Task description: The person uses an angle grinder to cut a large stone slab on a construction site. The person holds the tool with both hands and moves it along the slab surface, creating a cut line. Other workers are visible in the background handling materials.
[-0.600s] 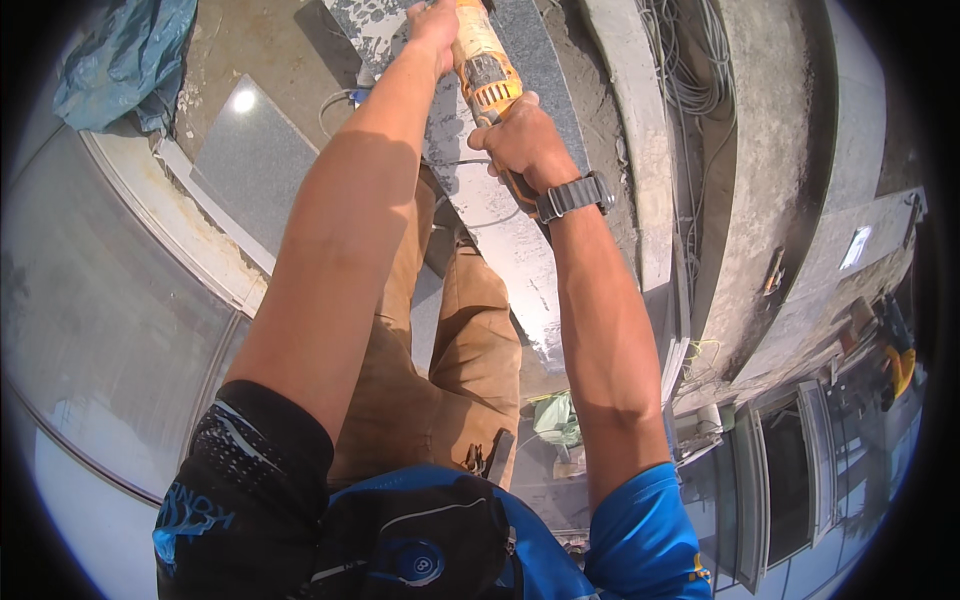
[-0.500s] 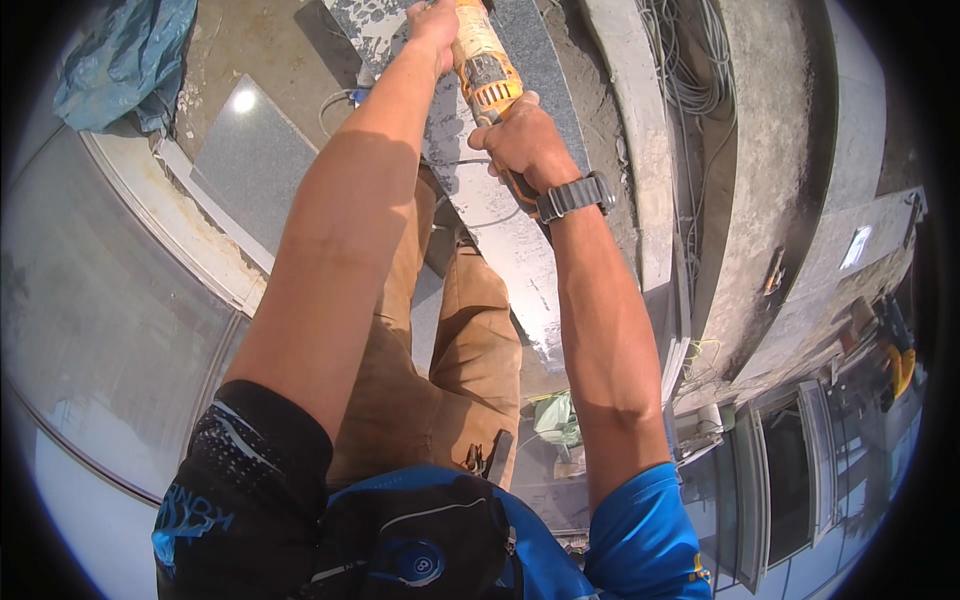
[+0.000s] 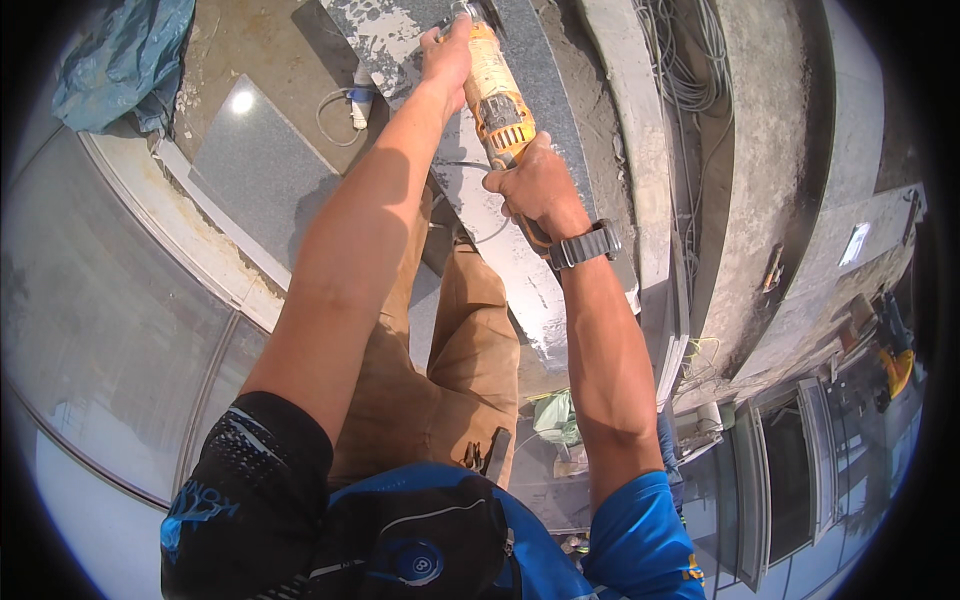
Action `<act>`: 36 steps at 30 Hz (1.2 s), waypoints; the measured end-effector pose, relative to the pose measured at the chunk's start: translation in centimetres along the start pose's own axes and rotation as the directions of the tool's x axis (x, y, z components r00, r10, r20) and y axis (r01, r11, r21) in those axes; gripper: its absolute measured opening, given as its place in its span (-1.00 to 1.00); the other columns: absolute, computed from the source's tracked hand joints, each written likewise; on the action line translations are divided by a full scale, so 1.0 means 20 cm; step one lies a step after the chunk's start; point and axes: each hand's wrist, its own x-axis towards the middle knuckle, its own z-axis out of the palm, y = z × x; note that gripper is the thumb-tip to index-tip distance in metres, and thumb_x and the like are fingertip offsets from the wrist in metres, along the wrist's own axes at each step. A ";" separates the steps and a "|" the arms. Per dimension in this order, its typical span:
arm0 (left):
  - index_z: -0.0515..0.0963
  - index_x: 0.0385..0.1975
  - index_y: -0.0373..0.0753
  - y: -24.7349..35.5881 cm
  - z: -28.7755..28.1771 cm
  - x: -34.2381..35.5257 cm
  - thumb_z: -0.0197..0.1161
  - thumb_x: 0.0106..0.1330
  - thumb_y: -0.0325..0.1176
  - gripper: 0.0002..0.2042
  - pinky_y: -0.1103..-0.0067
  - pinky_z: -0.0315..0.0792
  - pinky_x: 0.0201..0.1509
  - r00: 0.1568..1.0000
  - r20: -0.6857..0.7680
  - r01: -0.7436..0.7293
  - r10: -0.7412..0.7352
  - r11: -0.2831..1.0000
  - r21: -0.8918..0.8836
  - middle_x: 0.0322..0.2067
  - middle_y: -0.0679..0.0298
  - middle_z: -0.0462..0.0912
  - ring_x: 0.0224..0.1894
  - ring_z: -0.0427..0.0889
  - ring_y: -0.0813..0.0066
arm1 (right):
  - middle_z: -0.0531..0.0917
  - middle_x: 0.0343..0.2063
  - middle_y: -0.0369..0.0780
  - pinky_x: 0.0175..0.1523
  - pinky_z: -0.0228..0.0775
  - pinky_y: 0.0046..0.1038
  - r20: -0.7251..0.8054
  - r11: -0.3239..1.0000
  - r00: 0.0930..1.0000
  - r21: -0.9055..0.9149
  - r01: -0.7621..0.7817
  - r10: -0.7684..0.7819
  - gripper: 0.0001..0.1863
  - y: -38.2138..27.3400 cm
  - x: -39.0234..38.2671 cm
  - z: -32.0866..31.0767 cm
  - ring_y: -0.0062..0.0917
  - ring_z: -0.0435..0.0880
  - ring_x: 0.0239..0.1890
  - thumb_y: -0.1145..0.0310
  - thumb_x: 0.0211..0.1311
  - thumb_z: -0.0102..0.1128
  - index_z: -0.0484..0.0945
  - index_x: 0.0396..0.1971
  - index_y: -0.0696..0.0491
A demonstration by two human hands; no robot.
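Note:
A yellow angle grinder point(image 3: 495, 95) points away from me over a long grey stone slab point(image 3: 545, 85). My left hand point(image 3: 448, 62) is closed around its front end, near the head, where a dark disc partly shows at the top edge. My right hand point(image 3: 540, 187), with a dark watch strap on the wrist, wraps the rear grip. Patches of white coating or dust cover much of the slab's top, and bare grey stone shows along its right side. A thin dark cord crosses the slab by the grinder's rear end. Whether the disc touches the stone, I cannot tell.
Left lies another grey slab point(image 3: 255, 150), with a crumpled blue sheet point(image 3: 125, 65) beyond. A white-and-blue piece with a cord point(image 3: 360, 97) rests between the slabs. Coiled grey cables point(image 3: 690, 60) run beside a concrete ledge point(image 3: 765, 150) on the right.
Both hands have drawn the grinder back toward me and slightly right. Its front end and part of the disc have come into view, as has the white-and-blue piece beside my left forearm.

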 end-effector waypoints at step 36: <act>-0.10 0.46 -0.34 0.06 -0.02 0.27 0.18 0.57 0.03 -0.21 0.14 0.79 -0.19 1.000 0.008 0.011 -0.010 0.999 -0.051 0.04 -0.11 0.59 -0.13 0.78 0.10 | 0.75 -0.40 0.02 -0.58 0.59 -0.42 0.012 0.999 0.999 0.004 0.040 -0.040 -0.24 -0.15 0.11 -0.04 -0.39 0.78 -0.56 0.30 0.05 0.59 0.25 0.03 0.39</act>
